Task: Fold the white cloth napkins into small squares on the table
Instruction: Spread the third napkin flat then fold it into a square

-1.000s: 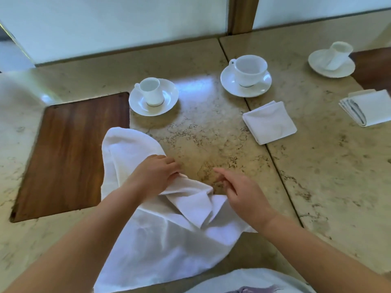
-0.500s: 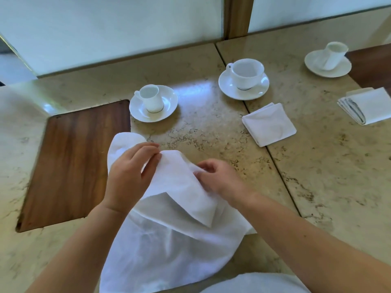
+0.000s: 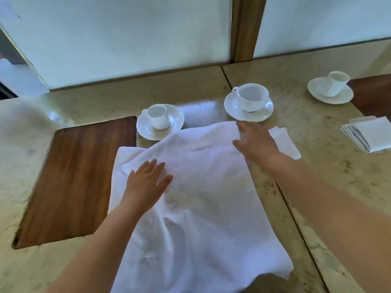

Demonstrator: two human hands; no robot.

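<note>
A white napkin (image 3: 207, 199) lies spread on the stone table (image 3: 317, 144), the left hand (image 3: 146, 185) flat on it with fingers spread, the right hand (image 3: 256, 142) open at its far corner, beside three empty cups (image 3: 252, 97) on saucers and no legible writing.

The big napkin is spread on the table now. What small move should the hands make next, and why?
Probably smooth it first: the spread napkin still has creases near its middle, and the left hand and right hand already lie flat and open on it. Then fold it in half.
</note>
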